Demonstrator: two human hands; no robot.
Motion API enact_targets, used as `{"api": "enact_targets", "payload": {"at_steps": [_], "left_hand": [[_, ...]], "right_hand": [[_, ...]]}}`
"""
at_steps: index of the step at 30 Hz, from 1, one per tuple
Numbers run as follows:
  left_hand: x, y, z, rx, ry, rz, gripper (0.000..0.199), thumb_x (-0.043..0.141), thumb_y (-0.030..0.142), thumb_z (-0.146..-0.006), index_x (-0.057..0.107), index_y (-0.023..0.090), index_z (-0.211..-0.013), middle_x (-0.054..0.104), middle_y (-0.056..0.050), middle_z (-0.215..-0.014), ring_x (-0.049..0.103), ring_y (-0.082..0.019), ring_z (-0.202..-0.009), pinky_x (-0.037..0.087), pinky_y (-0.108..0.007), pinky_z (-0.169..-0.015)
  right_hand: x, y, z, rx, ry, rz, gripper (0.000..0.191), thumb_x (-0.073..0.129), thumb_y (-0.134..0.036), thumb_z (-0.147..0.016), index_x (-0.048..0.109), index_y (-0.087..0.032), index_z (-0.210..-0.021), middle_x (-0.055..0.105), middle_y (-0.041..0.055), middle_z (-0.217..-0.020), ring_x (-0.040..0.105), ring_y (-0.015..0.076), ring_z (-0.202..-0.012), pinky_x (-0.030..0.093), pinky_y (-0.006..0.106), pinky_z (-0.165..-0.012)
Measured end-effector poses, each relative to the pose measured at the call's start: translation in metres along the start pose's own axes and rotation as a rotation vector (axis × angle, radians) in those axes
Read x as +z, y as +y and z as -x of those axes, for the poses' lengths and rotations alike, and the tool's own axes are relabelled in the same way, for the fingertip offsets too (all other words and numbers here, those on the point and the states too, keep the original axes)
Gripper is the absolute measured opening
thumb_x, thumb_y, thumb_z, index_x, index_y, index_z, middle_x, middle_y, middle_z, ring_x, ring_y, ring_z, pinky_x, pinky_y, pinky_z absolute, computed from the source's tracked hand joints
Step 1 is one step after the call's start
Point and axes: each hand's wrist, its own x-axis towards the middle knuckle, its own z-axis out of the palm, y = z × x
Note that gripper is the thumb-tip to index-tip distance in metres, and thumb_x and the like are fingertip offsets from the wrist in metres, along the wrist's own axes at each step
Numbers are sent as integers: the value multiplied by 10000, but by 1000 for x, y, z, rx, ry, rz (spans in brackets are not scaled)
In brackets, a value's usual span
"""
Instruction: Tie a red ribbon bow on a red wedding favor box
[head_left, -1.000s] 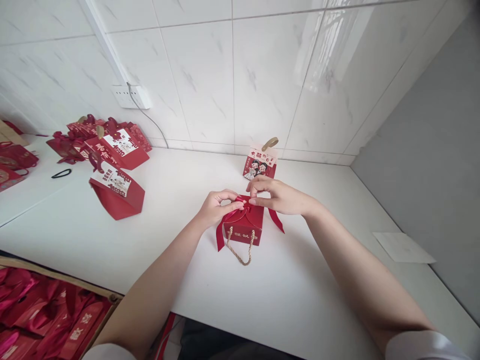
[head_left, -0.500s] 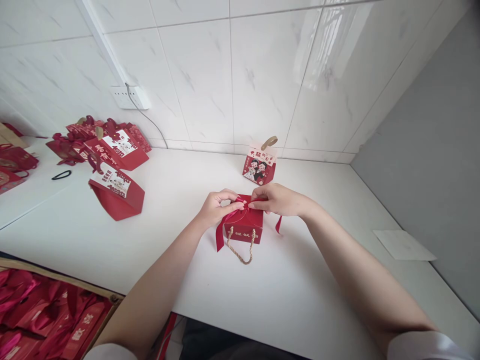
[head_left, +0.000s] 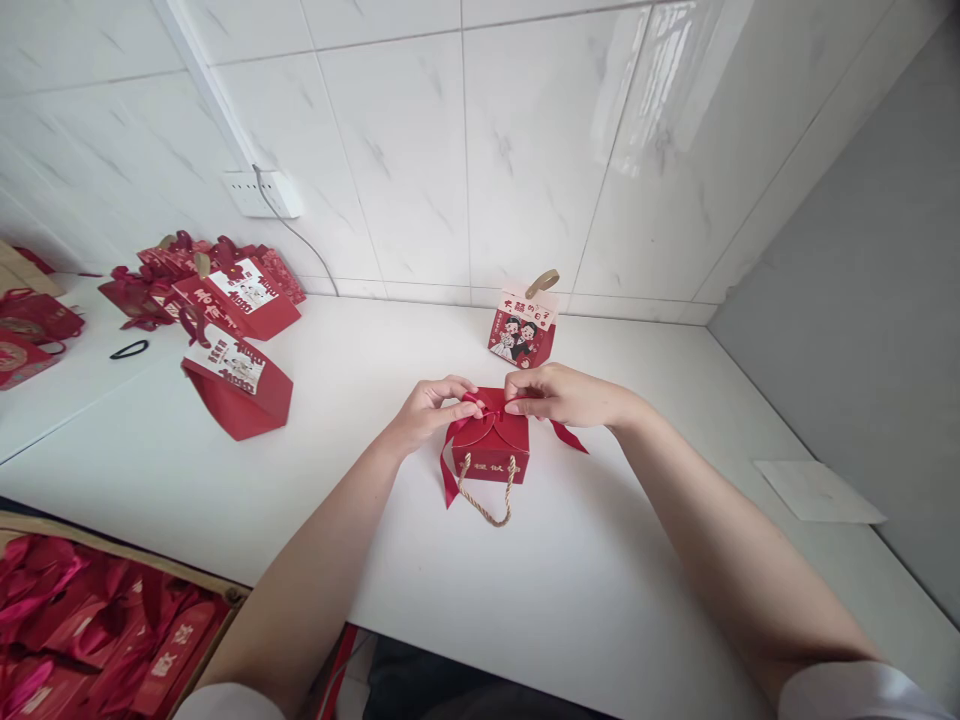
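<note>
A small red gift box [head_left: 491, 465] stands on the white table, its rounded top flaps folded together and a twisted gold cord handle [head_left: 486, 515] hanging over its front. A red ribbon [head_left: 450, 470] runs across the top of the box. My left hand [head_left: 435, 410] pinches the ribbon at the left of the lid, with one tail dangling beside the box. From the right, my right hand [head_left: 551, 393] pinches the other side of the ribbon, and its loose tail sticks out below the fingers. Whether the ribbon is knotted at the middle I cannot tell.
A red box with a cartoon couple [head_left: 520, 330] stands behind, near the tiled wall. Several red gift boxes [head_left: 244, 385] are at the left, beside a black loop [head_left: 129, 349]. A carton [head_left: 225, 610] of red boxes is at lower left. A white card [head_left: 817, 490] lies right.
My hands have drawn slightly apart, pulling the ribbon outward. More of the box's lid flaps shows, and the right tail now points further right.
</note>
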Motion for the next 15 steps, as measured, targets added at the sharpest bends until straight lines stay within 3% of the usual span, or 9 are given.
{"api": "enact_targets", "payload": {"at_steps": [5,10,15], "left_hand": [[3,-1,2,-48,-12,47,155,769,325,-704,758,178,-753,608,-85,-1099,596,-194,-989,495,-297,-820],[5,1,2,-65,-12,69,160,777,322,-697,754,177,-762,607,-85,-1151,600,-206,-1003,492,-321,-848],[3,5,3,-27,-38,11,161,766,315,-721,754,177,-802,639,-100,-1122,582,-230,-1082,448,-350,-925]], "right_hand": [[0,-11,5,111,-21,-43,258,513,-424,-905,548,-204,-775,533,-16,-680,444,128,-601,343,252,-551],[6,-14,4,106,56,-9,333,526,-487,-894,539,-199,-729,455,-39,-609,380,113,-547,299,252,-511],[1,-6,3,107,-41,-176,359,576,-505,-862,640,-170,-751,515,-16,-646,418,110,-564,331,255,-530]]}}
